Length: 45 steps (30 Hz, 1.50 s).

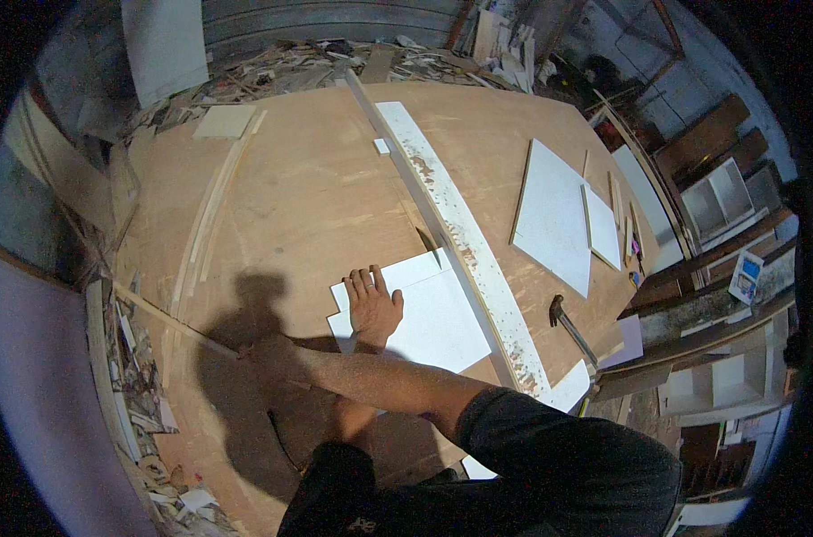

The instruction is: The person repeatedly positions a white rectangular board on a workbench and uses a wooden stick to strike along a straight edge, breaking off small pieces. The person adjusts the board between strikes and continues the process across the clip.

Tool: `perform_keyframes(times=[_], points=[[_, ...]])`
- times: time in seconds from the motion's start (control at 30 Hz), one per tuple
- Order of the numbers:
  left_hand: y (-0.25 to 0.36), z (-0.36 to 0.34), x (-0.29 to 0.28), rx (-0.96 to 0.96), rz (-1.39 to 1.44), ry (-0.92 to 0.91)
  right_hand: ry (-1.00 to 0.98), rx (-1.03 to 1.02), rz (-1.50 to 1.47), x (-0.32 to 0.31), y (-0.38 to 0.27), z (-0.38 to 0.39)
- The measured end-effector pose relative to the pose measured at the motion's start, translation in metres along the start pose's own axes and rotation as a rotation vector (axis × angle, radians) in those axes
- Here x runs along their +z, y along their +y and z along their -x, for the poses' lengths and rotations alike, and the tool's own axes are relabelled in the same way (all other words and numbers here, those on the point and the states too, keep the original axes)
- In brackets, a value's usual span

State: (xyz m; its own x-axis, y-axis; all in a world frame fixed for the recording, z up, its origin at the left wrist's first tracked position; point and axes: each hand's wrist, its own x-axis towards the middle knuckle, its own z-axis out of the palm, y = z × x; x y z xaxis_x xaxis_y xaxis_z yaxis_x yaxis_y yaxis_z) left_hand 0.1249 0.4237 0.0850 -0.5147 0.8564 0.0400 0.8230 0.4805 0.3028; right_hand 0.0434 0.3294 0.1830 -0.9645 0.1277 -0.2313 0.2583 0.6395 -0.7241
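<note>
My arms cross, the right forearm passing over the left. My left hand (pixel 375 309) lies flat on a white board (pixel 433 313) with a stepped left edge, its fingers stretched out. Far out to the left, in shadow, my right hand (pixel 268 360) appears closed on the near end of a thin wooden strip (pixel 178 320). That strip points left past the edge of the plywood surface (pixel 290 206). The right fingers are dim and hard to make out. A long speckled white plank (pixel 460 228) runs along the board's right side, with a narrow wooden batten beside it.
To the right lie a hammer (pixel 569 327) and white panels (pixel 554 215). Long wooden strips (pixel 205 215) and a pale square piece (pixel 225 122) rest at the left. Scrap wood (pixel 308 72) is heaped behind the plywood. A dark pointed piece (pixel 426 239) touches the board's far edge.
</note>
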Motion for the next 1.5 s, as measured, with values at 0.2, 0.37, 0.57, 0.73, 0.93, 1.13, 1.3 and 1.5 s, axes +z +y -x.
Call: perform_keyframes(times=[0.2, 0.37, 0.57, 0.73, 0.93, 1.13, 1.3, 1.5], points=[[-0.001, 0.000, 0.007, 0.021, -0.029, 0.069, 0.171, -0.075, -0.056, -0.020, -0.003, 0.006], [0.000, 0.002, 0.005, 0.022, 0.093, 0.141, 0.602, -0.056, -0.105, -0.064, 0.045, 0.150], [0.000, 0.000, 0.007, 0.016, -0.050, 0.054, 0.945, 0.576, -0.400, 0.038, 0.142, 0.340], [0.001, 0.000, 0.008, 0.010, -0.058, 0.020, 1.136, 0.612, -0.390, 0.070, 0.182, 0.326], [0.000, -0.002, 0.004, -0.002, -0.015, -0.007, 1.148, 0.662, -0.432, 0.064, 0.199, 0.312], [-0.001, -0.003, 0.006, 0.004, -0.045, 0.016, 1.145, 0.567, -0.299, 0.063, 0.207, 0.314], [-0.002, -0.004, 0.007, -0.004, -0.039, -0.003, 1.148, 0.581, -0.315, 0.058, 0.203, 0.311], [-0.004, -0.004, 0.010, 0.012, 0.002, 0.097, 1.215, 0.356, -0.171, 0.047, 0.197, 0.331]])
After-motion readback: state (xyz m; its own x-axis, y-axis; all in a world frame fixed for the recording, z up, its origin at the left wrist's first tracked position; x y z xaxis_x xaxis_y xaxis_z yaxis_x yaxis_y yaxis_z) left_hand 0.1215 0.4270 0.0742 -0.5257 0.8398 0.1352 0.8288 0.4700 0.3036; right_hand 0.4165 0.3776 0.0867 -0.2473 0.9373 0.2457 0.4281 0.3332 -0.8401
